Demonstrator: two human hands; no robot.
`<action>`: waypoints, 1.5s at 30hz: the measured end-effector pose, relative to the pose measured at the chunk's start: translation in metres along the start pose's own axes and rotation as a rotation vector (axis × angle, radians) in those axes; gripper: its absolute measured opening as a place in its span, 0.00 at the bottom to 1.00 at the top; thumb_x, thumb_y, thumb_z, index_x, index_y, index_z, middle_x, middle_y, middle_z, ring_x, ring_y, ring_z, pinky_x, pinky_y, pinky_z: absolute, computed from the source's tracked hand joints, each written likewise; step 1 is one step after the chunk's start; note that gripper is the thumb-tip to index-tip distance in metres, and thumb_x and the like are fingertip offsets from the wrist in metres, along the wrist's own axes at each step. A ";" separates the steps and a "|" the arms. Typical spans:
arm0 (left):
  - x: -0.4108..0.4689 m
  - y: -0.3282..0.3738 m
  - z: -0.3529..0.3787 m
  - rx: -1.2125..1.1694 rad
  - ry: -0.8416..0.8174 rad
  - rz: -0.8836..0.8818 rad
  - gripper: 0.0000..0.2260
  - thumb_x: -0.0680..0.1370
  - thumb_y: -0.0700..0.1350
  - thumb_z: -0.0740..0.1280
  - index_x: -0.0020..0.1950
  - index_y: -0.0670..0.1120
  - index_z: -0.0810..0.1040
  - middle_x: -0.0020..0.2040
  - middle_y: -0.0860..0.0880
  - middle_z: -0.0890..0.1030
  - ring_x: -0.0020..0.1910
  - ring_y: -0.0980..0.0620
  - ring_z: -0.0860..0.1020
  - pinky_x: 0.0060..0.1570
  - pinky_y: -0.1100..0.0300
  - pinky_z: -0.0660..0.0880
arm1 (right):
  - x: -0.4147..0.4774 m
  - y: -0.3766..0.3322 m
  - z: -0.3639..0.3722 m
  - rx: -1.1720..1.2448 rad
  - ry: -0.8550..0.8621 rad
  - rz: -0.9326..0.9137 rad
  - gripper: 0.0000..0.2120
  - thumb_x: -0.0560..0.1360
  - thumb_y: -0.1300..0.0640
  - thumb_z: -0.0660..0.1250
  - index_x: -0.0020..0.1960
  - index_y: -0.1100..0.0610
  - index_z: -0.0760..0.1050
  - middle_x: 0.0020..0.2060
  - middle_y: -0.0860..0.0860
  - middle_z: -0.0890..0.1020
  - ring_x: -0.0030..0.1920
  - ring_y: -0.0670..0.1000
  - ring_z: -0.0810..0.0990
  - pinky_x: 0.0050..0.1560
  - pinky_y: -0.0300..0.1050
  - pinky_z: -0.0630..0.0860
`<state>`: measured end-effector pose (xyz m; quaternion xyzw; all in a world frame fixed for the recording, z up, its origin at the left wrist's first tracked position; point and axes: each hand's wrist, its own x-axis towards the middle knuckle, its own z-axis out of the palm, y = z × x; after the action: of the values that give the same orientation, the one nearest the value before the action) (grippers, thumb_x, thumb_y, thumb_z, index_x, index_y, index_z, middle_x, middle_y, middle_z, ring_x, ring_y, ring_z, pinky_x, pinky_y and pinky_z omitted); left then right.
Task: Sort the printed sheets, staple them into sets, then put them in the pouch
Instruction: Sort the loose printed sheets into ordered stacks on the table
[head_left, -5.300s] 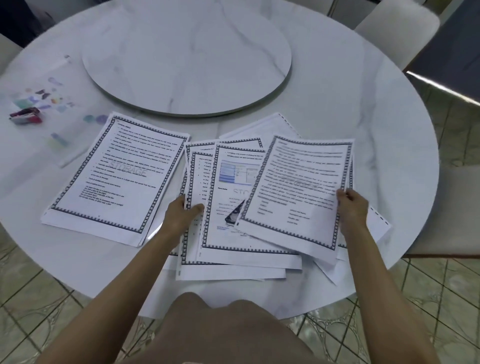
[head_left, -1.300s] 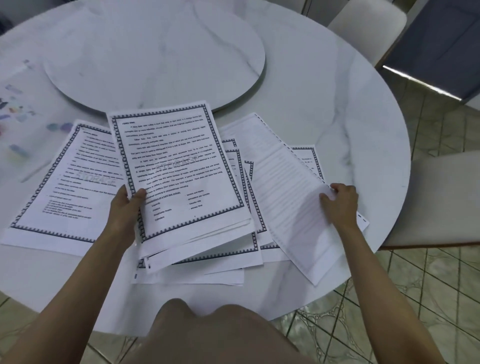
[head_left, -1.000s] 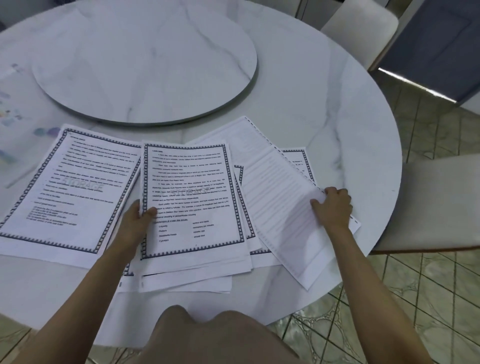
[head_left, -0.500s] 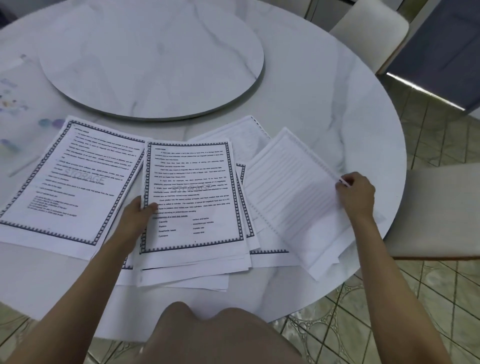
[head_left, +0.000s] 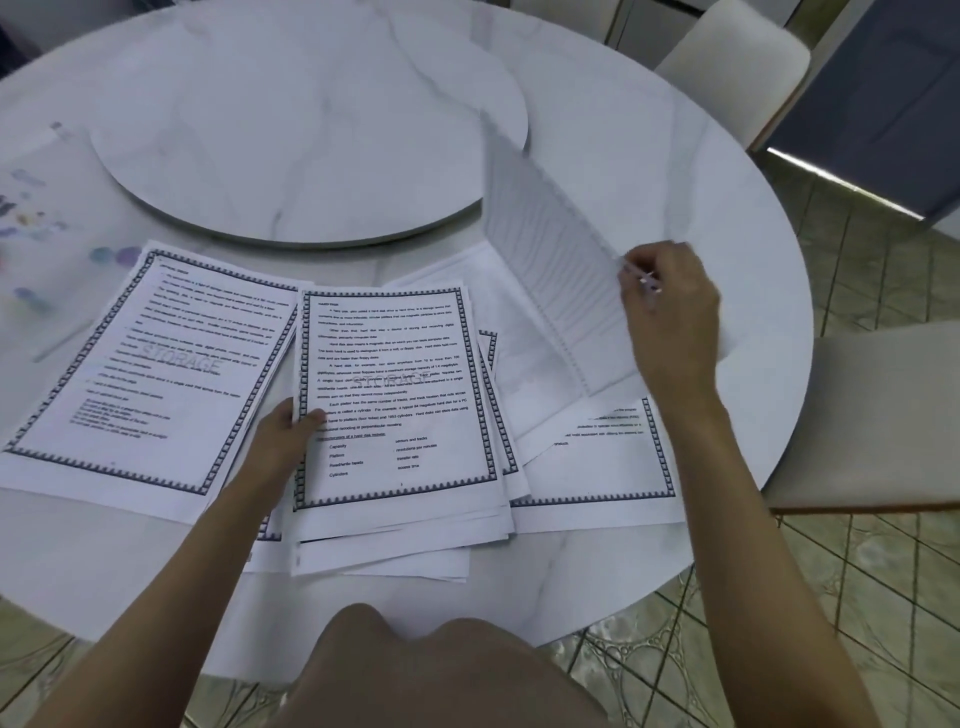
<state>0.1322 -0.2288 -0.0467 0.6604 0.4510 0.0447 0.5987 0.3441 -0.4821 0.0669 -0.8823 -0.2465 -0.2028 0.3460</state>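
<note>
Head view: the left hand (head_left: 288, 434) grips the middle stack (head_left: 395, 395) to steady it, while the right hand (head_left: 672, 317) pinches a lifted sheet (head_left: 550, 260), probably to sort it.

Middle stack (head_left: 400, 415) on the table's (head_left: 675, 156) near side, second stack (head_left: 150, 374) just left of it, turntable (head_left: 311, 130) behind it, lifted sheet (head_left: 556, 270) right of it, possibly the pouch (head_left: 36, 234) far to its left.
</note>
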 end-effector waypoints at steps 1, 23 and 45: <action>0.000 0.000 0.000 -0.002 -0.005 -0.001 0.12 0.80 0.42 0.61 0.62 0.41 0.73 0.60 0.43 0.77 0.55 0.46 0.74 0.59 0.51 0.69 | -0.007 -0.005 0.006 -0.008 -0.059 -0.035 0.06 0.73 0.62 0.63 0.48 0.62 0.76 0.45 0.58 0.79 0.46 0.59 0.77 0.49 0.51 0.69; 0.002 -0.003 0.001 -0.001 -0.028 0.036 0.14 0.80 0.42 0.60 0.65 0.41 0.71 0.57 0.46 0.75 0.53 0.49 0.72 0.54 0.56 0.66 | -0.143 -0.004 0.070 0.050 -0.753 0.028 0.11 0.77 0.55 0.64 0.56 0.57 0.77 0.51 0.52 0.77 0.54 0.49 0.73 0.50 0.40 0.70; 0.002 -0.004 -0.003 -0.045 0.023 0.060 0.19 0.80 0.44 0.61 0.70 0.40 0.65 0.65 0.47 0.73 0.62 0.46 0.72 0.63 0.52 0.67 | -0.056 0.065 0.075 -0.107 -0.671 0.275 0.29 0.75 0.57 0.67 0.71 0.63 0.61 0.70 0.59 0.64 0.71 0.57 0.62 0.69 0.49 0.60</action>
<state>0.1300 -0.2256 -0.0501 0.6595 0.4367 0.0802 0.6066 0.3511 -0.4868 -0.0474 -0.9414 -0.2145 0.1338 0.2230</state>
